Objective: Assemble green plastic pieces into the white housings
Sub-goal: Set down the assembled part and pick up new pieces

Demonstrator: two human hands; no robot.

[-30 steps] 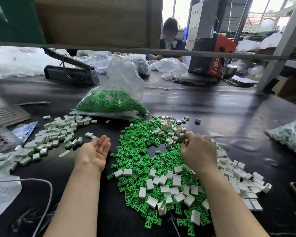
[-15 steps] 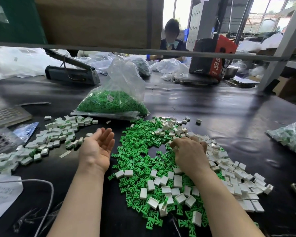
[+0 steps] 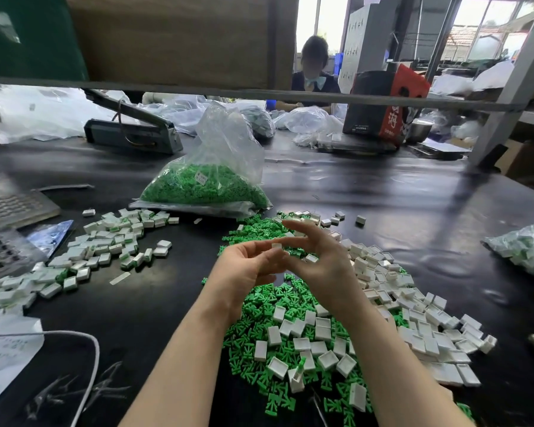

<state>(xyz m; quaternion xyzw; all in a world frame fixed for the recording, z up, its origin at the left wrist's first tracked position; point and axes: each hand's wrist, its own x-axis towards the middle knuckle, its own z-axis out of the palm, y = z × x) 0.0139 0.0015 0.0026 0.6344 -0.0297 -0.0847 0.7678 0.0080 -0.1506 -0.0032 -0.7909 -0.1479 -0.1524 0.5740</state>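
Note:
A heap of small green plastic pieces (image 3: 290, 306) lies on the black table in front of me, with loose white housings (image 3: 413, 318) over and to the right of it. Both hands are raised above the heap and meet. My left hand (image 3: 244, 269) is palm-up with curled fingers, and a white housing (image 3: 276, 245) sits at its fingertips. My right hand (image 3: 321, 257) has its upper fingers spread, while its thumb and a lower finger pinch another white housing (image 3: 310, 258).
A pile of housings with green pieces fitted (image 3: 105, 248) lies to the left. A clear bag of green pieces (image 3: 204, 186) stands behind the heap and another bag (image 3: 527, 248) at the right edge. A heat sealer (image 3: 133, 134), a white cable (image 3: 87, 355) and a person across the table are also in view.
My right hand left the white housings on the table and rose toward the left hand. My left hand moved right from its palm-up rest and curled its fingers on a housing.

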